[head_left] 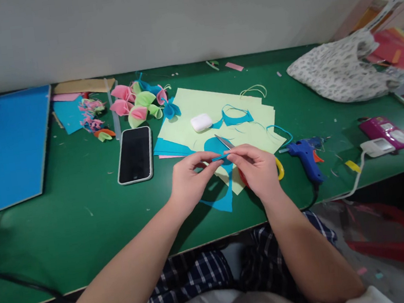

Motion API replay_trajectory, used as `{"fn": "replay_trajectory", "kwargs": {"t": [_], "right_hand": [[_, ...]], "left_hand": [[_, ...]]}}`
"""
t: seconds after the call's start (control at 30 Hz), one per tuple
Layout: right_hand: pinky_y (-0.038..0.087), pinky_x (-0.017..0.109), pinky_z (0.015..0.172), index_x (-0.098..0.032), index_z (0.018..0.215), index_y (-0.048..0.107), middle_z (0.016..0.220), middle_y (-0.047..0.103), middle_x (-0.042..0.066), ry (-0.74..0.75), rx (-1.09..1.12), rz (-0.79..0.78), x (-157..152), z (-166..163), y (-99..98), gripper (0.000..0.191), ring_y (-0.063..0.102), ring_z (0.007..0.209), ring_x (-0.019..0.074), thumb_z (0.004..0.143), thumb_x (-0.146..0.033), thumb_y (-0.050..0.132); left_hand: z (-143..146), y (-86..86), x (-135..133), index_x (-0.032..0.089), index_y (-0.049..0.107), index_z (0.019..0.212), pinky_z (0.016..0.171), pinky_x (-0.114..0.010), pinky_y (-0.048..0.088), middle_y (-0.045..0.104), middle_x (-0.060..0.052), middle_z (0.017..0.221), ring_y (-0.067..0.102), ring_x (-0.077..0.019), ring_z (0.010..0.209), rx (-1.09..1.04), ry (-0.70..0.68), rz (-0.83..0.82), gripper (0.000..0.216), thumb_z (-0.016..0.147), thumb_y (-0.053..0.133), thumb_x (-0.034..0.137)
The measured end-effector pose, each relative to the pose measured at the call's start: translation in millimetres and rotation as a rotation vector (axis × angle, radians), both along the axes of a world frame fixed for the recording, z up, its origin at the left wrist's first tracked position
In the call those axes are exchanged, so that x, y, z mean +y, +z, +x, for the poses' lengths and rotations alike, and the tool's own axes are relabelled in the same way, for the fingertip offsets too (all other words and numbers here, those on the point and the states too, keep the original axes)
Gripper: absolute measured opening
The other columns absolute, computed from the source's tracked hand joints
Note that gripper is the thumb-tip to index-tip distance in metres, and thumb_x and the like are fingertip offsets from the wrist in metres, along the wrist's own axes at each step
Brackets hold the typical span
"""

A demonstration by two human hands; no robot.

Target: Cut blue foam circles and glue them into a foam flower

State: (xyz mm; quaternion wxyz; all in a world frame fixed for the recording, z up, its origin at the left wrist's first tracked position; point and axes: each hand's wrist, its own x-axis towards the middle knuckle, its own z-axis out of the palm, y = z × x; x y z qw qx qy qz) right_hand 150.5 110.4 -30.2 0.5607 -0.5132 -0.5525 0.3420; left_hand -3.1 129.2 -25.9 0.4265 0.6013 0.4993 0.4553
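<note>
Blue strip (219, 158) | left hand (192, 176), right hand (259, 171) pinching | phone (134, 155) well off table edge (205, 240)

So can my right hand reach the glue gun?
Likely yes: the glue gun lies to the right of your right hand, only the yellow scissor handle between, though that hand pinches blue paper.

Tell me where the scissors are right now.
In the head view, the scissors lie just right of centre, partly hidden by the right hand, with the blue glue gun to their right.
</note>
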Motion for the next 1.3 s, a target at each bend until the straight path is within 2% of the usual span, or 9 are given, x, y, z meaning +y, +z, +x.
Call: {"fn": "replay_trajectory", "kwargs": {"t": [0.27,0.43,0.67,0.83,1.0,1.17,1.3], "right_hand": [[0.055,0.027,0.073,-0.026,0.08,0.073,0.082,0.075,-0.001,-0.03,0.029,0.052,1.0,0.3,-4.3,0.005,0.068,0.079,0.0146,0.081,-0.026,0.068],[0.054,0.028,0.07,-0.024,0.078,0.072,0.08,0.074,0.0,-0.079,-0.006,0.059,-0.3,-1.2,-3.8,0.007,0.068,0.076,0.0154,0.081,-0.029,0.068],[0.054,0.026,0.07,-0.024,0.081,0.074,0.083,0.075,0.0,-0.066,0.016,-0.005,0.5,0.3,-1.5,0.009,0.069,0.08,0.0157,0.079,-0.031,0.07],[0.053,0.024,0.06,-0.025,0.08,0.075,0.08,0.076,-0.001,-0.082,0.003,-0.055,1.3,0.7,-3.5,0.01,0.069,0.072,0.0147,0.075,-0.034,0.073],[0.053,0.024,0.059,-0.023,0.075,0.075,0.075,0.076,0.0,-0.122,-0.007,-0.073,0.8,-0.1,-3.8,0.009,0.069,0.068,0.0148,0.073,-0.033,0.073],[0.056,0.028,0.067,-0.023,0.079,0.075,0.08,0.076,0.001,-0.06,0.066,-0.148,2.3,0.0,-1.7,0.015,0.07,0.073,0.0166,0.071,-0.036,0.074],[0.055,0.027,0.062,-0.021,0.073,0.074,0.072,0.075,0.001,-0.052,0.073,-0.209,3.5,-0.6,-1.3,0.015,0.068,0.066,0.0156,0.069,-0.035,0.076]], "left_hand": [[-0.1,-1.1,1.5,0.02,0.074,0.079,0.063,-0.022,0.051,0.073,-0.001,0.076,0.064,-0.0128,0.066,-0.002,-0.006,0.005,0.015,0.07,0.075,0.031],[1.0,-0.3,0.2,0.02,0.075,0.078,0.063,-0.022,0.051,0.073,-0.001,0.075,0.063,-0.0121,0.065,-0.008,-0.019,-0.01,0.013,0.07,0.075,0.03],[-0.2,-4.0,0.5,0.019,0.074,0.078,0.064,-0.022,0.051,0.073,-0.001,0.076,0.064,-0.0127,0.068,-0.066,-0.018,-0.052,0.016,0.069,0.076,0.032],[-0.3,-5.5,2.9,0.019,0.074,0.079,0.063,-0.022,0.051,0.072,-0.001,0.077,0.064,-0.0123,0.067,-0.151,-0.004,-0.103,0.019,0.067,0.077,0.033],[-0.3,-5.7,3.2,0.018,0.073,0.078,0.061,-0.022,0.05,0.071,-0.001,0.074,0.062,-0.0116,0.064,-0.165,-0.016,-0.147,0.021,0.066,0.078,0.034],[0.2,-4.8,4.5,0.017,0.072,0.075,0.059,-0.022,0.048,0.069,0.0,0.069,0.06,-0.0109,0.062,-0.203,0.007,-0.214,0.021,0.064,0.079,0.033],[0.9,-4.1,6.4,0.017,0.07,0.075,0.061,-0.023,0.048,0.068,0.0,0.067,0.06,-0.0114,0.063,-0.252,0.019,-0.251,0.023,0.062,0.08,0.033]]}}
